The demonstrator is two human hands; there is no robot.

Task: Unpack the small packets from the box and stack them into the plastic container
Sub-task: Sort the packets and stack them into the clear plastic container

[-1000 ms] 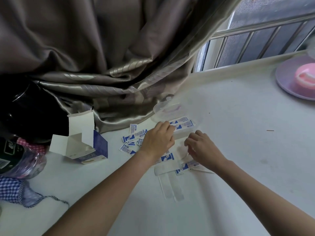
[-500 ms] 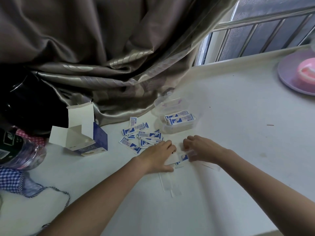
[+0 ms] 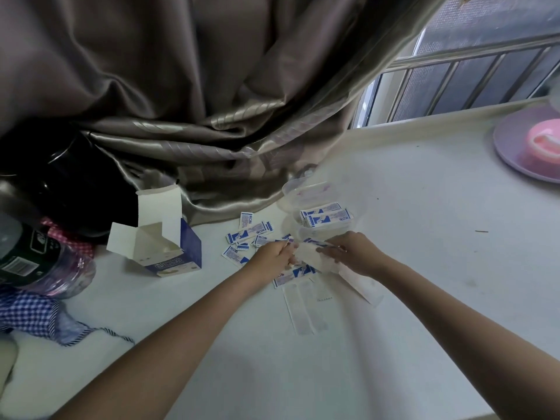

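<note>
Several small blue-and-white packets (image 3: pixel 249 234) lie scattered on the white table beside an open blue-and-white box (image 3: pixel 165 242) whose flaps stand up. A clear plastic container (image 3: pixel 306 194) behind them holds a couple of stacked packets (image 3: pixel 327 218). My left hand (image 3: pixel 276 254) and my right hand (image 3: pixel 351 253) meet just in front of the container and together pinch a white folded paper sheet (image 3: pixel 309 256) lifted off the table. One more packet (image 3: pixel 295 274) lies under my hands. What else my fingers hold is hidden.
A brown curtain (image 3: pixel 212 101) drapes onto the table behind the box. A dark jar (image 3: pixel 27 259) and checked cloth (image 3: pixel 33 313) sit at the left. A purple plate (image 3: pixel 521 153) with a pink object is at the far right. Two clear strips (image 3: pixel 304 310) lie near my wrists.
My hands pressed down on the paper sheet and packets, then rose toward the container, now holding the sheet between them. The camera tilted slightly.
</note>
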